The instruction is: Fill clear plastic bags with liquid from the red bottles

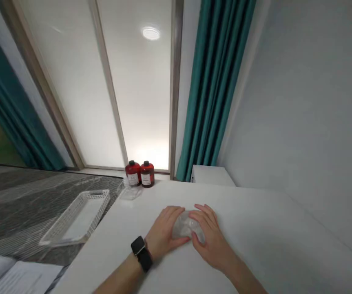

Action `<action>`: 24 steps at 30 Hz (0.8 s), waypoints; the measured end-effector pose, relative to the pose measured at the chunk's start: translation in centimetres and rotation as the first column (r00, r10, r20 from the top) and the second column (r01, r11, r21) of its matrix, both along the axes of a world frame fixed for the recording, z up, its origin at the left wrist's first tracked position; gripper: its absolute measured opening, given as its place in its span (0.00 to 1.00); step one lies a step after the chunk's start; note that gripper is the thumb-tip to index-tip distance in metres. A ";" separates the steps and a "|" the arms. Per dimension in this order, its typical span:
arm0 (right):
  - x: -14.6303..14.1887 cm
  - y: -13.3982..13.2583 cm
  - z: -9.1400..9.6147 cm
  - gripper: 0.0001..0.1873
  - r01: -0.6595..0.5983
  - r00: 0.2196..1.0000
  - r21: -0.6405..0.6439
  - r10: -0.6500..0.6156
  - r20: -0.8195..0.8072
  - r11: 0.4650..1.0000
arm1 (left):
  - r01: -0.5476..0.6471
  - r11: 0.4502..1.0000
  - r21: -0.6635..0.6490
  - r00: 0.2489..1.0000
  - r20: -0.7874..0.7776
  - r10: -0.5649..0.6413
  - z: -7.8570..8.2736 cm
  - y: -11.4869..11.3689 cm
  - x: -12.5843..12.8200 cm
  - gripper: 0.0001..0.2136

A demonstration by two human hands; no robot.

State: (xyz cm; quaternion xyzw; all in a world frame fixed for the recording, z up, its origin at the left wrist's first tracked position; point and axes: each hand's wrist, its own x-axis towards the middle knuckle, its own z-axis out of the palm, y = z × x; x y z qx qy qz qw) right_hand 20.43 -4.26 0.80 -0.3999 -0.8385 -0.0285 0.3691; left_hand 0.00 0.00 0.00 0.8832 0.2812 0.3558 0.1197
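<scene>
A small clear plastic container (187,225) sits on the white table, partly hidden by my fingers. My left hand (167,230) curves around its left side, thumb along the near edge and fingers over the far side. On that wrist is a black watch (142,254). From the right, my right hand (208,232) grips the container with bent fingers, its thumb at the near side. What the container holds, if anything, cannot be made out.
Two red bottles (147,174) with black caps stand at the table's far left corner, beside a clear plastic tray (130,193). A white basket (98,197) lies left of the white table (127,228). An open book (23,278) shows at lower left.
</scene>
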 end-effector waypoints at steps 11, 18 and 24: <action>0.0 0.3 -0.4 0.16 0.065 0.989 0.041 -0.059 -0.137 0.997 | 0.003 1.000 0.005 1.000 0.019 -0.004 0.0 -0.3 0.7 0.34; -0.1 0.0 -0.7 0.28 0.193 0.958 -0.038 -0.196 -0.208 0.981 | -0.005 1.000 -0.021 0.999 0.040 0.006 -0.1 -0.3 0.5 0.33; -0.3 0.4 -1.3 0.32 0.197 0.926 -0.102 -0.220 -0.306 0.975 | -0.002 0.998 -0.056 0.999 0.038 0.004 -0.3 -0.2 0.8 0.34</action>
